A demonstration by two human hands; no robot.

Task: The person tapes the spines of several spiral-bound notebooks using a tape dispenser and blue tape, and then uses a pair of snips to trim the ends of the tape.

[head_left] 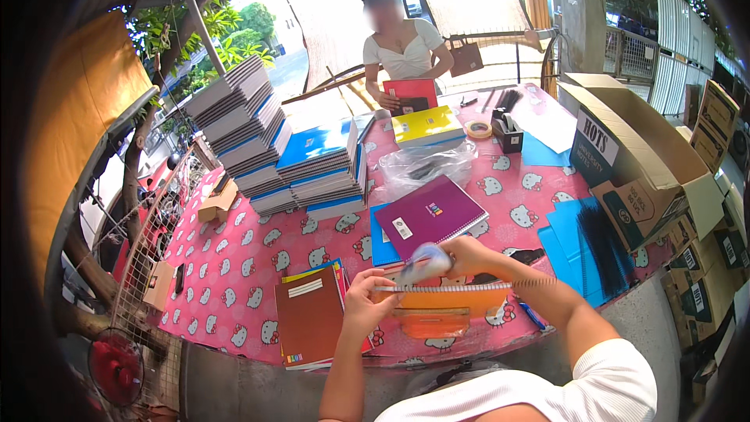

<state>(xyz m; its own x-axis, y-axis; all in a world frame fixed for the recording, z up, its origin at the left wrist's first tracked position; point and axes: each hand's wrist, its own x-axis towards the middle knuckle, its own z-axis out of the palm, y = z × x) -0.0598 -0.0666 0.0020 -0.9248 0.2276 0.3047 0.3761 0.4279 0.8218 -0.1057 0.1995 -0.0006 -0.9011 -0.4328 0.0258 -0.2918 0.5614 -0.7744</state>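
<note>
Near the table's front edge my left hand (369, 300) is closed on the left end of an orange spiral notebook (461, 298), whose bound edge faces up. A dark coil (534, 282) runs along that edge and sticks out past its right end. My right hand (467, 256) is closed around a pale whitish-blue thing (426, 262), too blurred for me to name, just above the coil near my left hand. Beyond my hands a purple spiral notebook (430, 216) lies on blue covers. Left of my left forearm is a small pile topped by a brown notebook (310, 314).
Tall stacks of spiral notebooks (248, 137) stand back left. Clear plastic (426, 168), a yellow notebook (427, 125) and a tape roll (478, 130) lie further back. Right are black coils (605, 250), a blue pen (532, 316) and a cardboard box (625, 160). A person (402, 51) holds a red notebook opposite.
</note>
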